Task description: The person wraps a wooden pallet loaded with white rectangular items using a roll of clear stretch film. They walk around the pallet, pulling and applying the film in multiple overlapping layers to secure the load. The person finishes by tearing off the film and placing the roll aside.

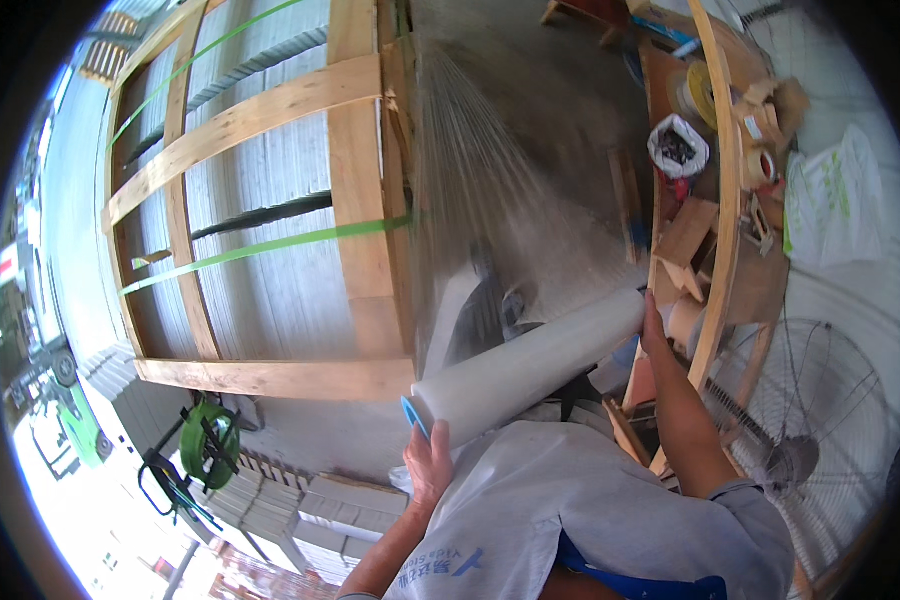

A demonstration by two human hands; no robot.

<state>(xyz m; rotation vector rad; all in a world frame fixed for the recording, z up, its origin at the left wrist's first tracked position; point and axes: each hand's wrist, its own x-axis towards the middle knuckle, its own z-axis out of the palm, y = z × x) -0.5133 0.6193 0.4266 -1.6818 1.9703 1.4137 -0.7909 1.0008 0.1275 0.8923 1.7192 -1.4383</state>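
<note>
A large roll of clear stretch film (pixel 540 370) lies slantwise in front of my body, held at both ends. My left hand (pixel 430 465) grips its left end, at a blue ring-like handle (pixel 415 415). At the far right end my right hand (pixel 653 325) is closed round the roll's tip; its fingers are partly hidden. A creased sheet of film (pixel 475 150) runs up from the roll to the right side of a wooden crate (pixel 355 190). Pale slabs (pixel 270 290) stand packed inside the crate, bound with green straps (pixel 260 252).
To the right, a wooden shelf frame (pixel 725 200) holds tape rolls, a white bag (pixel 678 147) and wood scraps. A large wire-caged fan (pixel 795 460) stands behind my right arm. Coiled green strapping (pixel 210 445) is on a stand at lower left, near stacked slabs (pixel 270 510).
</note>
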